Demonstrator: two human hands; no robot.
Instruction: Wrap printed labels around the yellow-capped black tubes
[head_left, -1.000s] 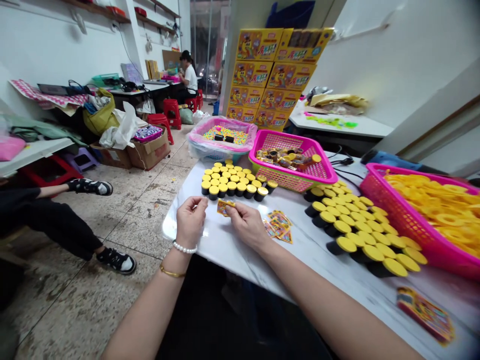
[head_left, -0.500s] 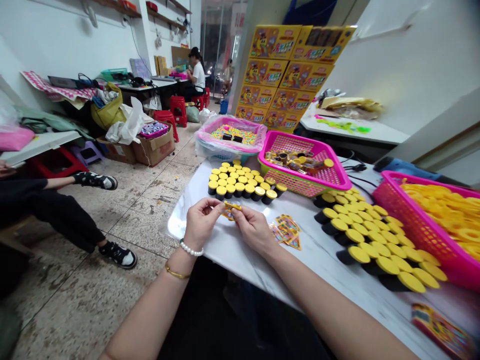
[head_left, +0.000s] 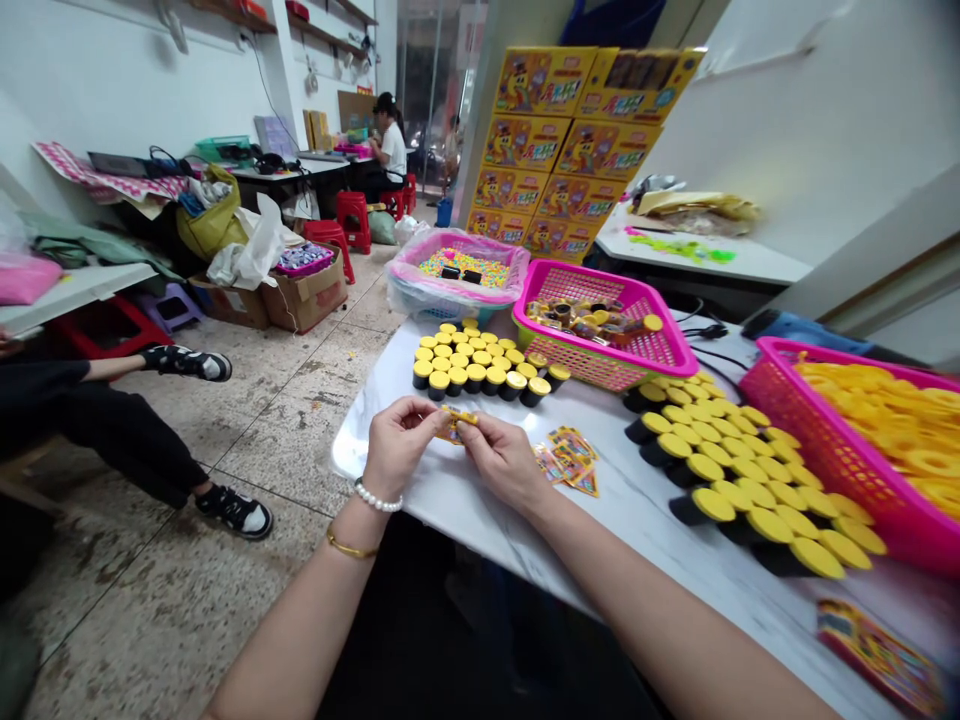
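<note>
My left hand [head_left: 397, 445] and my right hand [head_left: 504, 458] meet over the near edge of the white table [head_left: 480, 505]. Both pinch a small yellow-orange printed sticker [head_left: 454, 422] between their fingertips. A little pile of the same stickers [head_left: 568, 460] lies just right of my right hand. Behind my hands stands a cluster of small black jars with yellow lids [head_left: 480, 365]. Rows of black jars with yellow lids lying on their sides [head_left: 739, 480] fill the table to the right.
A pink basket with small jars [head_left: 607, 330] and a pink tub of coloured beads [head_left: 457, 270] stand at the back. Another pink basket of yellow rings [head_left: 877, 440] is at right. Another person's legs [head_left: 135, 440] stretch in at left. Yellow cartons [head_left: 570, 150] are stacked behind.
My left hand has come in to meet my right, and both now pinch the sticker. The view has shifted slightly.
</note>
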